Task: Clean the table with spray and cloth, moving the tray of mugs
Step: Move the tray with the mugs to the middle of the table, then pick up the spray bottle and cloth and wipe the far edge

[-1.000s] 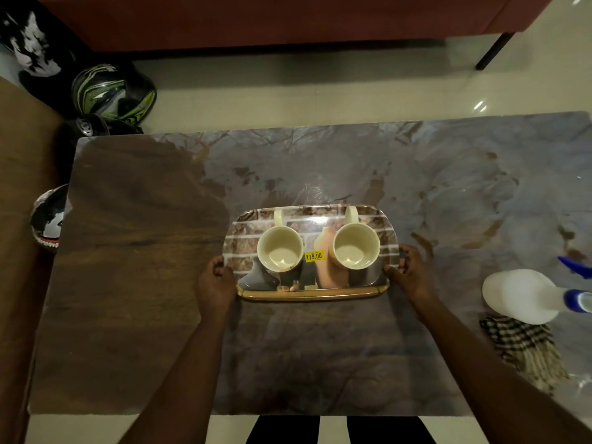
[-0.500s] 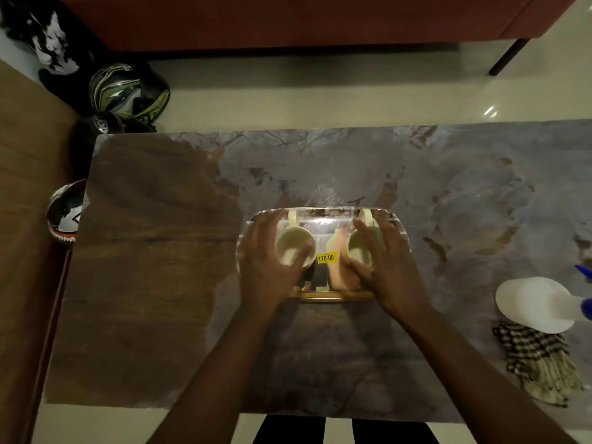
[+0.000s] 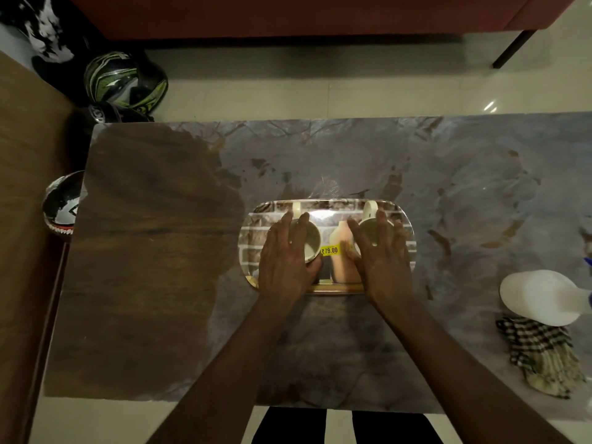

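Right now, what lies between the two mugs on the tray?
In the head view, between the left mug and right mug, the tray shows a yellow price sticker.

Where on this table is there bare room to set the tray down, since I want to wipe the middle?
The wide dark left part of the table, between the tray and the table's left edge, is bare. So is the far strip behind the tray. The right end is crowded: the spray bottle lies there with the checked cloth beside it.

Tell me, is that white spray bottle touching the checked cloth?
Cannot tell. In the head view the spray bottle overlaps the checked cloth's far edge, but from above, contact or a gap isn't plain.
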`<state>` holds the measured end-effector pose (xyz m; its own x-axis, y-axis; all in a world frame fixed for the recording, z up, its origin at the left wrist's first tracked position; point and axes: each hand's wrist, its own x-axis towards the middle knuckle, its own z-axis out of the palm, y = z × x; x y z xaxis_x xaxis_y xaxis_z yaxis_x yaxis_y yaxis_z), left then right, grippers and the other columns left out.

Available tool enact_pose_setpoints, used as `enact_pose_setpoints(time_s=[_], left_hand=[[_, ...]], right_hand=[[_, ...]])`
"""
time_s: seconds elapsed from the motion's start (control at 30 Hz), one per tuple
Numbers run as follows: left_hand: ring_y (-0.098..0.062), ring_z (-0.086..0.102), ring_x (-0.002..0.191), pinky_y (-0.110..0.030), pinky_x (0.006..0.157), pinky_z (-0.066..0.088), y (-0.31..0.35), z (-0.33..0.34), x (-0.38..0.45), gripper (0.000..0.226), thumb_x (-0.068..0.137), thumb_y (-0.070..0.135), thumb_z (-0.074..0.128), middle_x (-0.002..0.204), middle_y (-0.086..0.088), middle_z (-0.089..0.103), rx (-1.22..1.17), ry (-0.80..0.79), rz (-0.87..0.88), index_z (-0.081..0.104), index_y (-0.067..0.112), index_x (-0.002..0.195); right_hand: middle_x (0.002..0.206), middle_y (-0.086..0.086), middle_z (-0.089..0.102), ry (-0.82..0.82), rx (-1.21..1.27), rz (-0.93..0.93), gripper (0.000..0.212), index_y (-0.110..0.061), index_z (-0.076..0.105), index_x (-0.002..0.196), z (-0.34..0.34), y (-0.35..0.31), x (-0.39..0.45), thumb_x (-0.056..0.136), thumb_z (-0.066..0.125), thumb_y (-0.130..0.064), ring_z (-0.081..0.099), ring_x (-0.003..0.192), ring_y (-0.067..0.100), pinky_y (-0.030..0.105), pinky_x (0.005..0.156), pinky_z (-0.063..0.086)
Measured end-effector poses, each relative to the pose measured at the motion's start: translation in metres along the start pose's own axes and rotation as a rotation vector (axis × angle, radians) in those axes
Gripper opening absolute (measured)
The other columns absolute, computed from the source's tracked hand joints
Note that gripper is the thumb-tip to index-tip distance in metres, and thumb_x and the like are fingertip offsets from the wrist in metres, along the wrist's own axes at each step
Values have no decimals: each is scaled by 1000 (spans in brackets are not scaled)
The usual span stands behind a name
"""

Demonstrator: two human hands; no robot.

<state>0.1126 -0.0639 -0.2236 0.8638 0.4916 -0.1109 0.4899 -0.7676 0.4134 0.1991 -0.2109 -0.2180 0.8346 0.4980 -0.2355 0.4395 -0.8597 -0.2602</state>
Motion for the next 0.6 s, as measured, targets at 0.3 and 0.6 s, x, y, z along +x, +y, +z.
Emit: enact_pose_setpoints(time_s=[0.3,0.6], left_hand=[[-34,46,130,-46,104,43,-21,-3,4,73,75,38,76,145,-12,48,-21,90,-2,48,18,140],[-29,37,140,-57,110,31,-10,-14,3,70,77,42,74,150,-8,42,-19,106,-34,49,22,140]], right_hand=[[157,11,15,-56,-14,-11,57,-40,35,141,-6,-5,3,90,59,-26,17,139,40,49,110,26],[160,10,2,-104,-20,-64,64,-40,17,147,-18,-5,-1,92,50,-41,8,143,38,50,113,19]])
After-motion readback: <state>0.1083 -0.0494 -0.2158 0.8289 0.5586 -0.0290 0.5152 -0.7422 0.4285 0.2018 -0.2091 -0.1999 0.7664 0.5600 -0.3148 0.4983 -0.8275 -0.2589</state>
